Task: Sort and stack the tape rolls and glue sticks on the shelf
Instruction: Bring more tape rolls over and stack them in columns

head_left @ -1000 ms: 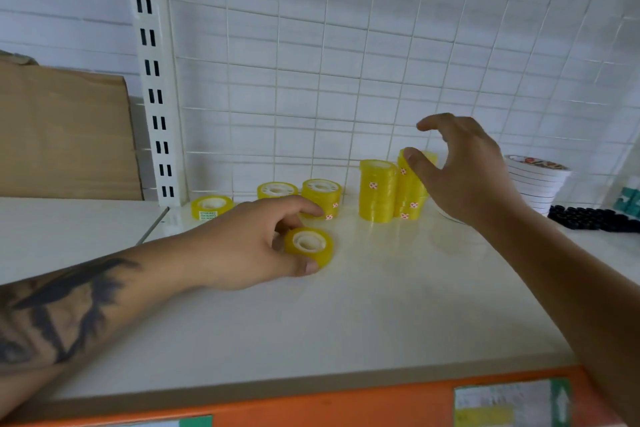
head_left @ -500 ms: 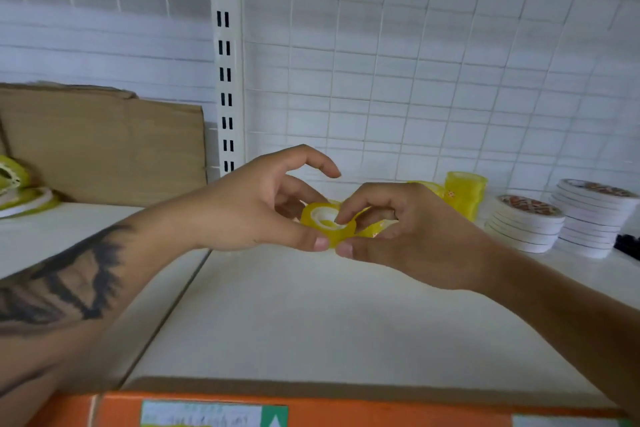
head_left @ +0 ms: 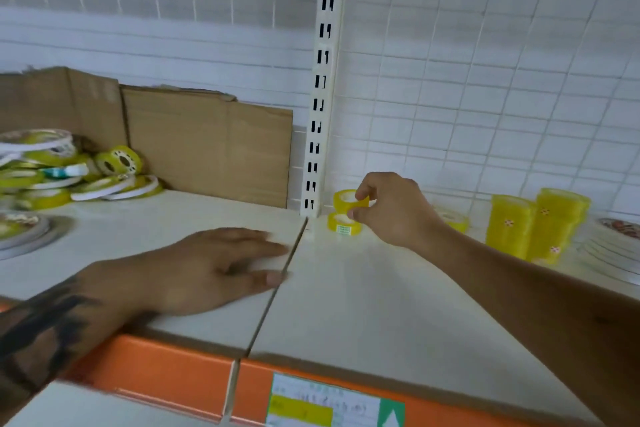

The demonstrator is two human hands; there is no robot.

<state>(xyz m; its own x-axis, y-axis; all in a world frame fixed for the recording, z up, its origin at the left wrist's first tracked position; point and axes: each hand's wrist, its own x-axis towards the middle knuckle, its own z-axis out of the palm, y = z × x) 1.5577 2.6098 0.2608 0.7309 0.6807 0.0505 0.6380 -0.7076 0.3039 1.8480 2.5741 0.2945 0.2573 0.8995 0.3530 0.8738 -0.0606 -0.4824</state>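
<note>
Right hand (head_left: 388,210) pinches a small yellow tape roll (head_left: 349,198) just above a matching roll (head_left: 343,224) on the shelf (head_left: 363,295) beside the slotted upright (head_left: 320,114), probably to start a stack; left hand (head_left: 211,269) rests flat, fingers straight, holding nothing, likely bracing.

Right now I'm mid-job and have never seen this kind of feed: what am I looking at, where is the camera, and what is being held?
There is no machine: a person works with bare hands, filmed by a camera on their head looking down at a white shelf. The right hand pinches a small yellow tape roll just above another roll standing by the slotted upright. The left hand lies flat and holds nothing. Stacked yellow rolls stand at right; a loose pile of rolls lies at left before cardboard.
</note>
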